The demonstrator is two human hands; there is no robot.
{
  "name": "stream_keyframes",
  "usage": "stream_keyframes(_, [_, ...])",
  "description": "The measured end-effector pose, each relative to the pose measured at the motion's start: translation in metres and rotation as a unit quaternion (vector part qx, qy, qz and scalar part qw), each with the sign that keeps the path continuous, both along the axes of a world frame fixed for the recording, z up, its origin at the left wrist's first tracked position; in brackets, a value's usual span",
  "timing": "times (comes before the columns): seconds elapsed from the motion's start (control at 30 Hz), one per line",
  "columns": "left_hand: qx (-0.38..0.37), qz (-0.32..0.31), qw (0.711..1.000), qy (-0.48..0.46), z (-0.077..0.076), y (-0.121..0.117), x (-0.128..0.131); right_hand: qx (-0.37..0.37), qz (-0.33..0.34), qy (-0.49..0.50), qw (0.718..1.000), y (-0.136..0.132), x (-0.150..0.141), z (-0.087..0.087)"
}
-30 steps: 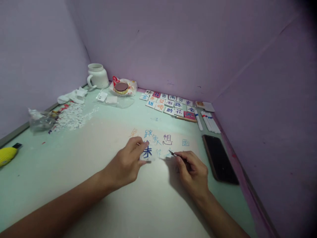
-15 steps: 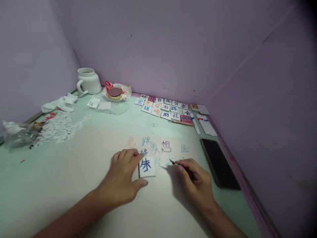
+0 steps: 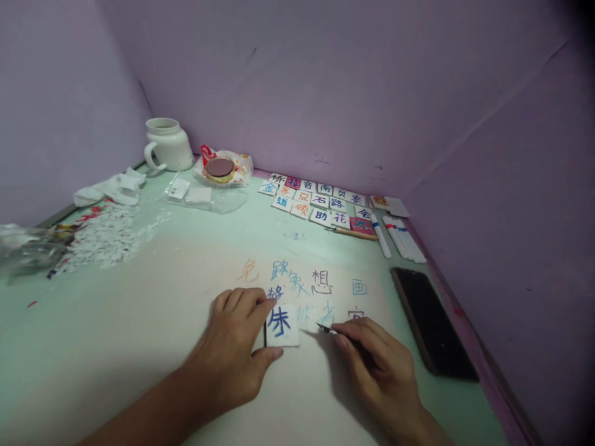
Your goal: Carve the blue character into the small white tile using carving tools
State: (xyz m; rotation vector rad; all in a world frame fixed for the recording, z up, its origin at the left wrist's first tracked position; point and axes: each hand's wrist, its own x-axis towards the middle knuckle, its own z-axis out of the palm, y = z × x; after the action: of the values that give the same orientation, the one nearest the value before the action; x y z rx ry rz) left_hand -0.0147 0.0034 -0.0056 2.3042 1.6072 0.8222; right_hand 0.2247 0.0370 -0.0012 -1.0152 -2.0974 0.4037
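Note:
Near the middle of the table lies a small white square block [image 3: 289, 334] with a dark blue Chinese character on its top. My left hand [image 3: 239, 344] is closed on it, forefinger at its far edge and thumb at its near edge. In my right hand [image 3: 379, 359] is a craft knife [image 3: 328, 329], pinched like a pen. Its blade points left, a short way to the right of the block and apart from it. Most of the knife's handle is hidden by my fingers. Coloured characters [image 3: 321, 282] are written on the table surface just beyond both hands.
Rows of lettered blocks [image 3: 320, 200] lie at the back, with a wooden-handled tool [image 3: 353, 233] and white markers [image 3: 403, 238]. A phone [image 3: 434, 322] lies right. White shavings [image 3: 106, 238], a plastic bag [image 3: 32, 251], a white mug [image 3: 168, 145] and a round compact [image 3: 220, 168] are left.
The view has shifted slightly. The craft knife in my right hand has come toward me and a little left, closer to the block. My left hand keeps its hold on the block.

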Motion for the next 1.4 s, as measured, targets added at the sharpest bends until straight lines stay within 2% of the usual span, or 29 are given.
stream_keyframes(0.2, [-0.006, -0.012, 1.000, -0.002, 0.003, 0.001, 0.000, 0.037, 0.007, -0.065, 0.997, -0.010, -0.014, 0.000])
stream_keyframes(0.37, [-0.006, -0.020, 1.000, -0.002, 0.004, 0.001, 0.001, 0.029, 0.003, -0.088, 0.996, -0.014, -0.021, -0.001])
stream_keyframes(0.63, [-0.014, -0.010, 1.000, -0.014, 0.004, 0.001, 0.001, -0.019, 0.005, -0.095, 0.995, -0.016, -0.015, -0.001])
stream_keyframes(0.8, [-0.013, 0.002, 1.000, -0.013, 0.003, 0.001, 0.001, 0.000, 0.006, -0.085, 0.996, -0.021, -0.019, 0.003])
stream_keyframes(1.03, [-0.003, -0.002, 1.000, -0.003, 0.003, 0.002, 0.001, 0.024, -0.029, -0.096, 0.995, -0.023, -0.024, 0.001])
stream_keyframes(1.4, [0.004, -0.004, 1.000, 0.011, 0.005, 0.002, 0.002, 0.068, -0.058, -0.147, 0.985, -0.019, -0.024, -0.002])
